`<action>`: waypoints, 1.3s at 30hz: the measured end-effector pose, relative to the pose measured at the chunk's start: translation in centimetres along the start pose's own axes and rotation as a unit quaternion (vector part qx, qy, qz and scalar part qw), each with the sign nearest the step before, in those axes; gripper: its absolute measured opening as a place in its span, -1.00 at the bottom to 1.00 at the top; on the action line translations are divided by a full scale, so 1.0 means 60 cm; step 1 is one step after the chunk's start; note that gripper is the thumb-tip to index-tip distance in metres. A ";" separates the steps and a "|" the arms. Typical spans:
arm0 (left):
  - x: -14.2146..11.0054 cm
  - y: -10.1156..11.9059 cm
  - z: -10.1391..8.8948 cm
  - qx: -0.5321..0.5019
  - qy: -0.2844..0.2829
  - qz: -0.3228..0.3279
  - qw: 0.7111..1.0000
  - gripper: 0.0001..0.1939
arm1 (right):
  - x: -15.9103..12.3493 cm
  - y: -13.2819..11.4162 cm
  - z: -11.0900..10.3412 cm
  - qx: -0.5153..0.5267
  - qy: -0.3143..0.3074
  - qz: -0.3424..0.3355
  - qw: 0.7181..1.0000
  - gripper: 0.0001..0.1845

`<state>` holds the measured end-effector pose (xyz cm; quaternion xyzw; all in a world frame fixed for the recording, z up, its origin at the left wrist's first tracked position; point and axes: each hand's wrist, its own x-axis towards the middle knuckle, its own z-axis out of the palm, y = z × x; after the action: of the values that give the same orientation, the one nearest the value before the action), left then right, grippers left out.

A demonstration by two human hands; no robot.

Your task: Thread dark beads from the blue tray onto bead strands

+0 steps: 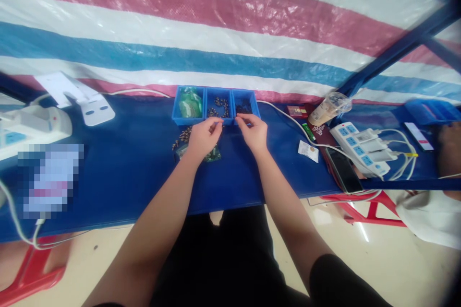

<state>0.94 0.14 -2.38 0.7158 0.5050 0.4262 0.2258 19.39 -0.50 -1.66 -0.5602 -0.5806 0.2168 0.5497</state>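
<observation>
My left hand [204, 138] is closed in a pinch in front of the middle blue bin [219, 91]; whatever its fingertips hold is too small to make out. Thumb and forefinger of my right hand [255, 133] come together at the front edge of the right blue bin [256, 103], which contains small dark pieces [243, 106]. Small brass-and-black parts [221, 103] lie in the middle bin. A green plastic bag [190, 102] fills the left blue bin [176, 109]. More small parts [184, 135] and a clear greenish bag [213, 154] lie on the table beside and partly beneath my left hand.
Right of the bins are a plastic drink cup [326, 109], a small white packet [308, 150], a dark phone [345, 171] and a power strip [360, 149] with cables. A white stand [95, 108] and a pixelated object [52, 177] sit left. Striped sheeting [230, 24] hangs behind.
</observation>
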 end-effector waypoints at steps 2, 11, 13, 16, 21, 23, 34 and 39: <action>0.000 0.000 0.001 0.001 0.000 0.001 1.000 -0.78 | 0.000 0.000 0.001 -0.002 0.002 0.003 1.000 -0.80; 0.000 0.002 0.000 0.001 0.000 -0.001 1.000 -0.77 | 0.005 0.010 0.008 0.083 0.005 0.130 0.988 -0.68; 0.000 0.001 0.000 -0.002 0.001 0.000 1.000 -0.77 | 0.009 0.013 0.009 0.114 0.014 0.155 0.981 -0.65; 0.000 -0.001 0.001 -0.001 0.001 0.006 1.000 -0.77 | 0.011 0.015 0.011 0.138 0.031 0.162 0.977 -0.64; 0.000 0.001 0.001 0.000 0.002 0.002 1.000 -0.77 | 0.010 0.015 0.010 0.147 0.051 0.156 0.975 -0.64; 0.000 0.002 0.000 -0.002 0.000 0.000 1.000 -0.78 | 0.010 0.015 0.010 0.144 0.054 0.154 0.976 -0.65; -0.001 0.001 0.001 -0.009 0.007 0.000 1.000 -0.78 | 0.009 0.028 0.013 0.135 0.037 0.149 0.979 -0.56; -0.002 -0.001 0.001 -0.009 0.004 -0.006 1.000 -0.79 | 0.009 0.027 0.012 0.176 0.041 0.161 0.970 -0.60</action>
<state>0.96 0.06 -2.50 0.7089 0.5061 0.4327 0.2327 19.53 0.67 -3.06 -0.5488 -0.4128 0.3783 0.6208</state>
